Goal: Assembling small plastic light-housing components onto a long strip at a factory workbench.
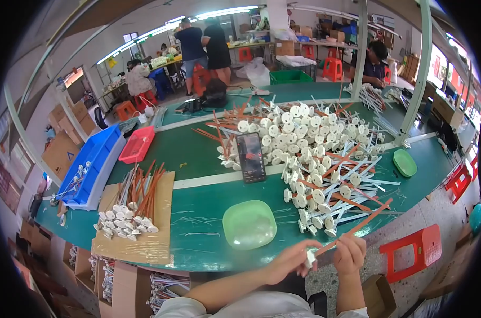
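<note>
In front of me, near the table's front edge, my left hand (291,261) pinches the small white head (310,258) of a piece. My right hand (350,254) is closed round the long brown strip (370,218) that runs from this head up and to the right. Just beyond the hands lies a big heap of similar white disc-headed pieces (309,127) with brown and pale grey strips. A shallow green bowl (249,225) stands left of my hands; what it holds, if anything, is too indistinct to tell.
A phone (250,157) leans against the heap. At left, another bundle of pieces (126,220) lies on cardboard (163,212), near a red tray (138,144) and a blue bin (92,169). A small green dish (404,163) and red stool (412,253) are at right. Other people work farther off.
</note>
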A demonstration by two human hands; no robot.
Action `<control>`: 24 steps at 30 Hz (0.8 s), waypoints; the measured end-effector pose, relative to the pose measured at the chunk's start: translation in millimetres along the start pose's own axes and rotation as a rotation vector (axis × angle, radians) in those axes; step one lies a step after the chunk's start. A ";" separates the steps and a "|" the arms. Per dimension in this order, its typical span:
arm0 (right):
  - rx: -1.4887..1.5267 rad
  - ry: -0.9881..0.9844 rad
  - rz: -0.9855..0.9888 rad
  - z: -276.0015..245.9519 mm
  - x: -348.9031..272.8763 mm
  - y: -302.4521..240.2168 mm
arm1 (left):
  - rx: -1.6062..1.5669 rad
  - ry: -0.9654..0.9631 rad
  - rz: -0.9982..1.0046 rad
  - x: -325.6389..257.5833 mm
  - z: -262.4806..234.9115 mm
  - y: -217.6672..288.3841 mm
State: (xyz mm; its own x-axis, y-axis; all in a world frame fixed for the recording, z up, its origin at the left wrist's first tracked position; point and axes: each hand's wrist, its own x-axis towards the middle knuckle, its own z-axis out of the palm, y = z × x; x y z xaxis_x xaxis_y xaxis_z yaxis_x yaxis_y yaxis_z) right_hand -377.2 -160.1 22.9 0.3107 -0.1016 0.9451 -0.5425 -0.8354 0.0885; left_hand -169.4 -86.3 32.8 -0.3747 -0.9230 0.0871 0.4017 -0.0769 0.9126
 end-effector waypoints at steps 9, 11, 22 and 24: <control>0.250 -0.054 -0.104 36.2 54.8 -77.6 | -0.433 -0.179 -0.053 -82.6 -22.4 25.4; 0.311 -0.071 -0.126 51.8 68.0 -91.4 | -0.442 -0.117 -0.004 -100.3 -30.2 30.3; 0.924 -0.396 0.001 109.8 87.0 -150.0 | 0.001 0.360 0.105 -149.4 -92.1 45.0; 0.958 -0.400 0.025 122.5 86.2 -151.6 | -0.034 0.343 0.093 -155.6 -104.2 33.3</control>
State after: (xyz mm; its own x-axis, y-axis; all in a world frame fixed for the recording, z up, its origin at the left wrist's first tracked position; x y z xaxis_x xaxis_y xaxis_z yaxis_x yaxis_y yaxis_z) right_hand -172.5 -108.3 52.4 0.6390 -0.1504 0.7544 0.2410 -0.8922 -0.3820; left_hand -10.6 15.5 8.1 -0.0349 -0.9991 0.0248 0.4505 0.0064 0.8928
